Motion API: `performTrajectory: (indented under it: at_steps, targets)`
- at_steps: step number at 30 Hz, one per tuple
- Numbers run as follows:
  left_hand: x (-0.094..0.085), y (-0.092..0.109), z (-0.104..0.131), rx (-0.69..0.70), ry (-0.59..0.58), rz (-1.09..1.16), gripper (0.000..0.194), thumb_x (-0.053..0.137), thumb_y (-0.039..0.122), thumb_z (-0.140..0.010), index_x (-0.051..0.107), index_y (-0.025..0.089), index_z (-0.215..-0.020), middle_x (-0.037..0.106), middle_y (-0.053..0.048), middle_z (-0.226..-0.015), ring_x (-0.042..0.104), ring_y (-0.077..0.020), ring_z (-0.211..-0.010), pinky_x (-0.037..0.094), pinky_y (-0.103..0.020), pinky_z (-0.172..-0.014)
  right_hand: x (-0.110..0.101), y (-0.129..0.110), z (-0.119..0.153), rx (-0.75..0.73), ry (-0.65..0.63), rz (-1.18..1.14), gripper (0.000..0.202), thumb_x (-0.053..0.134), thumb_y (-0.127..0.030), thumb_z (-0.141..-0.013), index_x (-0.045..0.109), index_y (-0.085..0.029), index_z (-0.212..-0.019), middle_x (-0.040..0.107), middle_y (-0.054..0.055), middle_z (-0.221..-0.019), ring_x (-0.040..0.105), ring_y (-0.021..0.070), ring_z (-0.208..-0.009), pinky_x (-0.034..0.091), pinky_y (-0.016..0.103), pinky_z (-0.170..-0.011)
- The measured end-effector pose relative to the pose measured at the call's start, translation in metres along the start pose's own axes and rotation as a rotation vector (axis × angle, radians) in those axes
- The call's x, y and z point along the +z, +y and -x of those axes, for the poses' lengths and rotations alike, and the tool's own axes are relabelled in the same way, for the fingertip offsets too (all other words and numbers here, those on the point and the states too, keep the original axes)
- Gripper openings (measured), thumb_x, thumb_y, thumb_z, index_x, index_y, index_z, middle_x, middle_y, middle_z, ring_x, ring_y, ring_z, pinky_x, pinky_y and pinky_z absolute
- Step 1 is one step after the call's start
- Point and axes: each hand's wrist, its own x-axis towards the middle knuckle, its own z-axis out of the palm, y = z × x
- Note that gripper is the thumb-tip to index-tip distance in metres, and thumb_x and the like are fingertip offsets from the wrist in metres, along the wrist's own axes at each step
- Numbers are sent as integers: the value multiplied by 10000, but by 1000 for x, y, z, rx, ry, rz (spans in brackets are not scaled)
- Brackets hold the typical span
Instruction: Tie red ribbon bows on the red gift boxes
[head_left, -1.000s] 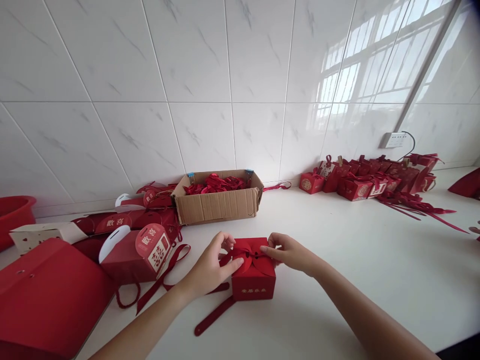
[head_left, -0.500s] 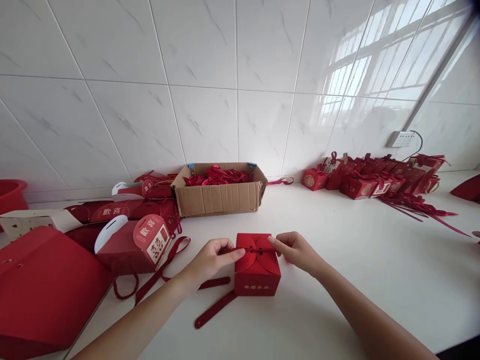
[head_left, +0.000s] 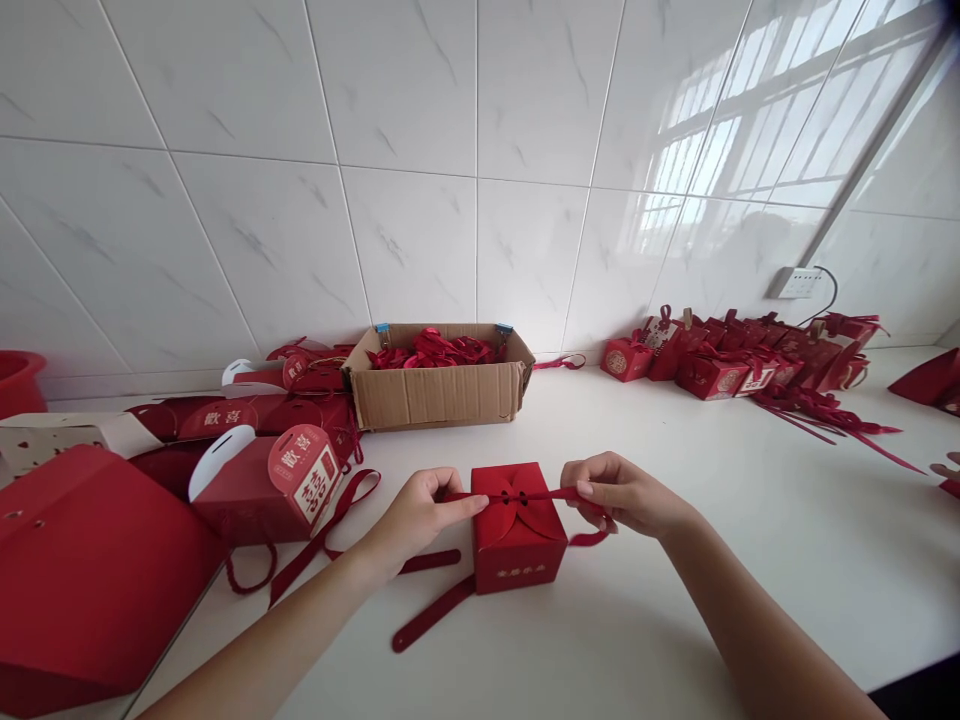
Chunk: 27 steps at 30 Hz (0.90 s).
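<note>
A small red gift box (head_left: 519,568) with folded petal flaps on top stands on the white table in front of me. Dark red ribbon (head_left: 551,494) runs through two holes in its top and stretches out to both sides. My left hand (head_left: 439,505) pinches the ribbon at the box's left edge, thumb over the top. On the right, my right hand (head_left: 626,495) grips the other end, a little away from the box, and a loose tail hangs below its fingers. Two dark red straps (head_left: 431,612) lie beside the box's left side.
A cardboard box (head_left: 435,395) of red ribbons stands by the tiled wall. Red boxes with handles (head_left: 259,490) and a large red box (head_left: 82,570) crowd the left. Several ribboned gift boxes (head_left: 712,370) stand at the back right. Another person's fingers (head_left: 946,468) show at the right edge.
My right hand has moved right, off the box's edge, drawing the ribbon out straight. The box has turned slightly. My left hand keeps its pinch in nearly the same place.
</note>
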Motion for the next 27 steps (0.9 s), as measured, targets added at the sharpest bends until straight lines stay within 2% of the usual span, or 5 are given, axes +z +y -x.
performTrajectory:
  at_steps: [7,11,16,20,27]
  targets:
    - [-2,6,2,199,92,-184,237,650,406,-728,532,200,-734,552,6,-783,502,-167,-763,394,-292,-717,27,-6,-5,-126,105,-201,198,639,-334,-822,628,-171,-710,548,49,-1037,341,5,-441,155,212,-372]
    - [6,20,4,464,189,-419,289,674,387,-720,583,253,-960,594,-29,-1055,475,-252,-1075,310,-400,-951,38,-9,-9,-125,163,-185,141,675,-338,-792,659,-198,-795,511,-5,-797,310,22,-461,169,201,-388]
    - [26,42,-1,602,268,-605,119,608,342,-778,596,224,-780,656,6,-812,546,-209,-851,291,-402,-846,41,-9,-10,-134,125,-113,182,662,-353,-806,630,-190,-879,452,-51,-534,377,68,-473,277,197,-414]
    - [30,47,-3,622,375,-624,102,552,239,-790,592,212,-701,651,14,-747,544,-183,-781,298,-387,-809,44,-8,-13,-143,250,42,253,687,-375,-777,588,-200,-930,519,-29,-674,446,78,-531,364,214,-472]
    - [13,38,4,452,171,-308,170,534,199,-727,566,233,-891,613,-22,-982,529,-220,-1000,367,-366,-900,60,-2,-21,-306,352,400,212,557,-387,-858,668,-209,-832,576,60,-980,567,172,-845,465,286,-716]
